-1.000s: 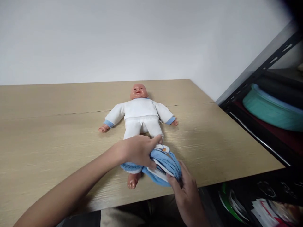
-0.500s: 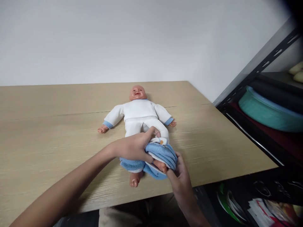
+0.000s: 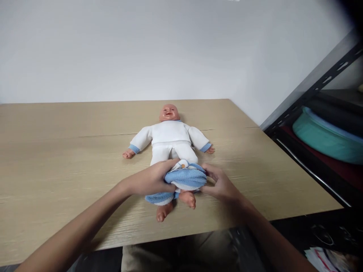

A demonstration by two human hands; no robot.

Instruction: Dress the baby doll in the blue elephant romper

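Observation:
A baby doll (image 3: 170, 136) in a white suit lies on its back on the wooden table (image 3: 70, 166), head toward the wall. Bunched blue trousers (image 3: 185, 179) sit around its lower legs, and both bare feet stick out below them. My left hand (image 3: 150, 180) grips the left side of the blue trousers with curled fingers. My right hand (image 3: 219, 183) pinches their right side. Both hands hold the fabric at the doll's shins.
A black metal shelf (image 3: 320, 94) stands at the right with a teal round container (image 3: 326, 136) on it. Papers and other items (image 3: 326, 257) lie on the floor below. A white wall rises behind the table. My knees (image 3: 176, 257) show under the table's front edge.
The blue trousers have slid up the doll's legs, so both feet now show. My right hand moved from below the feet up to the right side of the fabric.

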